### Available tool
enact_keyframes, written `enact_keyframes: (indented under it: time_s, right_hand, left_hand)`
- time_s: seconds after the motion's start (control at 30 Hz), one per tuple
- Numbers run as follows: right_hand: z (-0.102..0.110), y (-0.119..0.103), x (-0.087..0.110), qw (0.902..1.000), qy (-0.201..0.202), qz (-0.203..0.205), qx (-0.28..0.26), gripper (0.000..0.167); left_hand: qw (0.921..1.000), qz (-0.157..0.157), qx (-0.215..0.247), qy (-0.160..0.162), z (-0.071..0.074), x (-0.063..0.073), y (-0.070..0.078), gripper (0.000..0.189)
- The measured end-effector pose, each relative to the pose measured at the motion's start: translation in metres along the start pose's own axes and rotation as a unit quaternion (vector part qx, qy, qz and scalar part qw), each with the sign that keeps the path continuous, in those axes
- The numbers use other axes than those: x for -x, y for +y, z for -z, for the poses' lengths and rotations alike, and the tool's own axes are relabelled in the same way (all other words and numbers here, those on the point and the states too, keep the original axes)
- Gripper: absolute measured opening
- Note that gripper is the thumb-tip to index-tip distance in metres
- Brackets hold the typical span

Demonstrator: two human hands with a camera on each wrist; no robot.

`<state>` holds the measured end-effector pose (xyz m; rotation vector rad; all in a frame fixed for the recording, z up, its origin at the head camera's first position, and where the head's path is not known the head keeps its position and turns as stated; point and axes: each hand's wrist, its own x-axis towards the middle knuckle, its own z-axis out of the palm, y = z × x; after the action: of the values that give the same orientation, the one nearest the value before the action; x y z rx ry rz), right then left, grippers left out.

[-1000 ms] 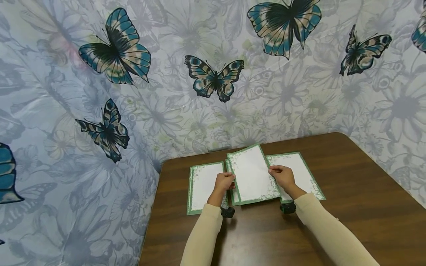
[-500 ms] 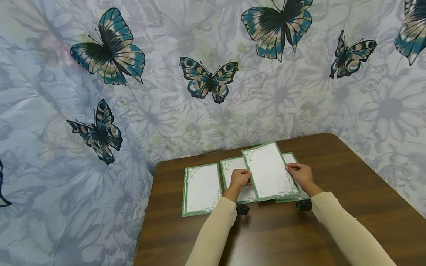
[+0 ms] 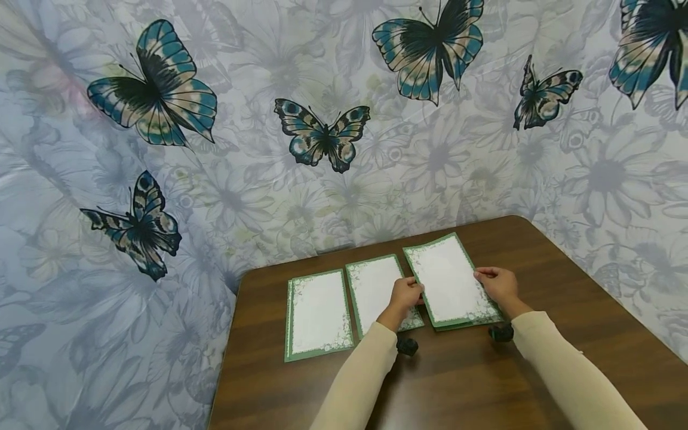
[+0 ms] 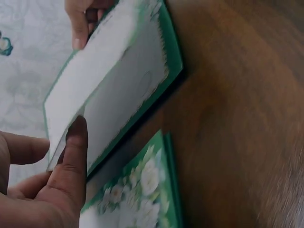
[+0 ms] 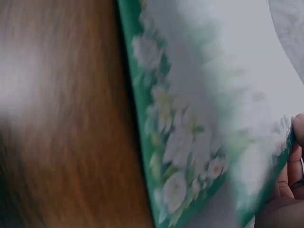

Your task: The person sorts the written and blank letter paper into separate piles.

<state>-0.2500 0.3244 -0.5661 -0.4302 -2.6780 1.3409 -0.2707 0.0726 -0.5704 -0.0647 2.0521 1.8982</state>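
Observation:
A sheet of paper (image 3: 451, 280) with a green floral border is pinched at both side edges, by my left hand (image 3: 404, 298) and my right hand (image 3: 498, 289). It lies close over the rightmost green-bordered stack, which it mostly hides. In the left wrist view, the thumb and fingers of my left hand (image 4: 52, 185) pinch the held sheet (image 4: 90, 71), and the stack's sheet shows beneath it. The right wrist view has my right hand (image 5: 292, 175) at the sheet's edge, above the flowered border of the lower sheet (image 5: 175, 156).
Two more green-bordered stacks lie on the brown wooden table (image 3: 430, 382): a middle stack (image 3: 373, 286), partly under my left hand, and a left stack (image 3: 319, 313). A wall covering with butterflies (image 3: 322, 134) rises behind the table's far edge.
Both hands have carried the sheet rightward, from over the middle stack to over the right one, and lower. The middle stack has come into view. The head view has shifted slightly.

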Motion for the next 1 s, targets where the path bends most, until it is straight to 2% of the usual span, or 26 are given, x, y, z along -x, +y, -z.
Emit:
enact_keyframes:
  time_s: [0.23,0.47,0.63,0.83,1.0]
  right_hand:
    - [0.003,0.011,-0.006,0.9999,0.003,-0.011,-0.004,0.041]
    - [-0.003,0.013,-0.004,0.9999,-0.003,-0.005,0.016,0.037]
    - [-0.004,0.011,0.001,0.9992,-0.003,-0.012,0.039,0.034]
    - [-0.003,0.009,0.001,0.9968,-0.019,-0.022,0.075,0.034]
    - [-0.003,0.005,0.0,0.9944,-0.031,-0.036,0.094,0.033]
  left_hand:
    - [0.9999,-0.005,0.012,-0.006,-0.01,-0.002,0.003,0.052]
    - [0.9996,0.027,0.005,-0.005,-0.014,-0.007,-0.004,0.057]
    - [0.9992,0.037,0.0,-0.012,-0.016,-0.008,-0.01,0.058]
    - [0.9984,0.052,-0.021,-0.01,-0.016,-0.003,-0.004,0.059]
    - [0.9971,0.073,-0.002,-0.022,-0.013,0.0,0.003,0.062]
